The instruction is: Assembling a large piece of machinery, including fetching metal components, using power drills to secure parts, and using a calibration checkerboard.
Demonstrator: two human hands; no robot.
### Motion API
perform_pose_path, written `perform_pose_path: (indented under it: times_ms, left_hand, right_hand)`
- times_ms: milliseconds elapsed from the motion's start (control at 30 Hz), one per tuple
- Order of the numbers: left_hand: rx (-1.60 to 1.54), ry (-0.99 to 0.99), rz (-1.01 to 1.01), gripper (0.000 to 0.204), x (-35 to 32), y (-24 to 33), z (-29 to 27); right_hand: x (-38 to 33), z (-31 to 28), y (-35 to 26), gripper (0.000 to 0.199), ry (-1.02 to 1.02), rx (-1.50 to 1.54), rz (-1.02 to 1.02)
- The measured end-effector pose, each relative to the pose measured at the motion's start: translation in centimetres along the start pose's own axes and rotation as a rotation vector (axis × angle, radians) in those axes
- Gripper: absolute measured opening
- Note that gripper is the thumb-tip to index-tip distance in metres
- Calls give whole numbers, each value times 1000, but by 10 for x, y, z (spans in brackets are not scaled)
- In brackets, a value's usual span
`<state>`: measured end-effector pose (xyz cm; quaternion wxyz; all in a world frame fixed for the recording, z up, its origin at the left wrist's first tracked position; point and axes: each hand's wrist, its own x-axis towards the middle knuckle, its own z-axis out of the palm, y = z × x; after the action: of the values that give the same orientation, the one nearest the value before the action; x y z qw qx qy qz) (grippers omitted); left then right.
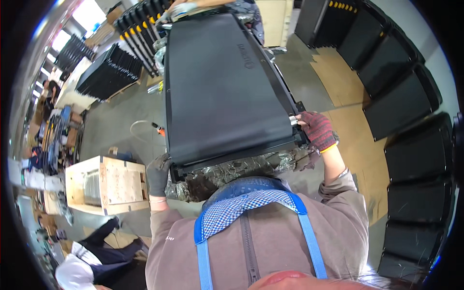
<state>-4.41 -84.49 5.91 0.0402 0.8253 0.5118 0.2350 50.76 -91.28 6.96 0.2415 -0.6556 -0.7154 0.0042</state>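
A long black treadmill deck (217, 96) with a smooth belt lies in front of me, its near end toward my body. Its bench (232, 172) is wrapped in crumpled clear plastic and dark padding. My left hand (158, 175), in a dark grey glove, is closed at the deck's near left corner; its fingertips are partly hidden. At the near right corner, my right hand (317, 130) wears a red and black knitted glove with bare fingertips. It pinches a small silvery piece (293, 121) against the deck's edge.
At the far end, a co-worker's gloved hand (184, 8) rests by the deck. An orange-tipped tool (160, 129) with a hose hangs at the left side. A wooden crate (121, 186) stands left. Black panels (418, 157) line the right, beside cardboard (355, 145). Another person (104, 256) is low left.
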Motion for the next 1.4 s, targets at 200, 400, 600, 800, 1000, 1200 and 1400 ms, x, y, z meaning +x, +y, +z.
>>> perform_pose_path:
  times_ms: [200,400,600,800,1000,1200,1400]
  left_hand:
    - [106,58,13,21,3,11,0]
    - [50,112,8,26,-2,9,2]
    - [3,26,66,28,-14,22,-14]
    - [-46,49,194,26,-33,22,-14]
    - [-459,-59,-2,31,-45,2,-14]
    - [-412,-46,-98,36,-43,-52,-2]
    - [-278,-280,-330,53,-29,-123,48]
  right_hand:
    - [3,0,-10,26,98,-31,-45]
    - [-4,-3,-22,31,23,-200,-25]
    - [-26,0,-10,39,-59,-231,8]
    - [-47,-8,-43,44,-121,-157,53]
    - [-68,36,-28,45,73,233,383]
    - [-67,40,-61,36,160,24,250]
    - [-63,52,-49,27,189,155,394]
